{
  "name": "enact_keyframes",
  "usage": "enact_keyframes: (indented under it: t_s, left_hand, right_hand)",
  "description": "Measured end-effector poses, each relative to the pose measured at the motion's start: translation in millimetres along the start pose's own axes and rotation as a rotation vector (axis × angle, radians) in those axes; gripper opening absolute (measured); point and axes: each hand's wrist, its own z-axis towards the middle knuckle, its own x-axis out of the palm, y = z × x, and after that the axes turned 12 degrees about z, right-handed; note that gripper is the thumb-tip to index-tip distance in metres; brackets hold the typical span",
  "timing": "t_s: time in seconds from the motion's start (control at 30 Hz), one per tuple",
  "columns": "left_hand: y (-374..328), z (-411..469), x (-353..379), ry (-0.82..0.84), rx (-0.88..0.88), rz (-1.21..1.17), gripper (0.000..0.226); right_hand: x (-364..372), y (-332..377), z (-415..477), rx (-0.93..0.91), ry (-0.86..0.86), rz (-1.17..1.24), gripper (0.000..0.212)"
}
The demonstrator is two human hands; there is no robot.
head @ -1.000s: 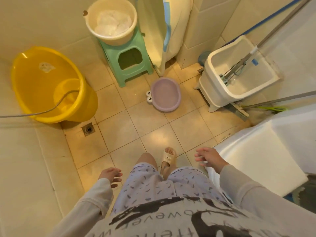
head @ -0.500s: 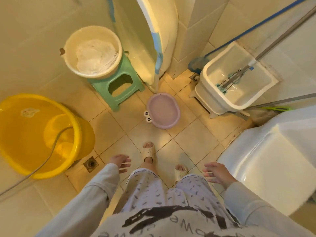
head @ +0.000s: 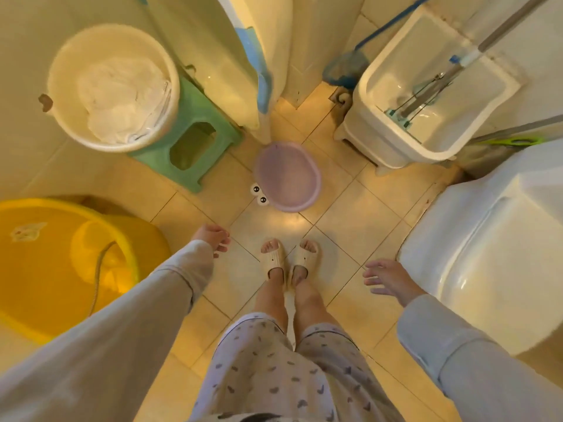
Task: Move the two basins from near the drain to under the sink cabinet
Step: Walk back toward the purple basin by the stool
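Since a moment ago I've stepped closer; both my feet now stand together and the purple basin lies nearer. My left hand and right hand hang loose and empty, fingers spread. The purple basin sits on the floor ahead, between my hands, empty. The yellow basin lies beside my left arm, a hose trailing into it. The cream bucket holds white cloth.
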Motion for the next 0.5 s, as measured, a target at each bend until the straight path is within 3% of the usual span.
enact_keyframes:
  t_s: [0.33,0.5]
  left_hand:
    - [-21.3,170.4,63.8,0.035,-0.017,0.006,0.016]
    - [-39.4,300.7,102.1,-0.037,0.041,0.078,0.011]
  right_hand:
    - [67.9,22.8,179.6,0.025,0.064,-0.034,0.013]
    - [122.9,30.7,299.3,0.063,0.093,0.181,0.014]
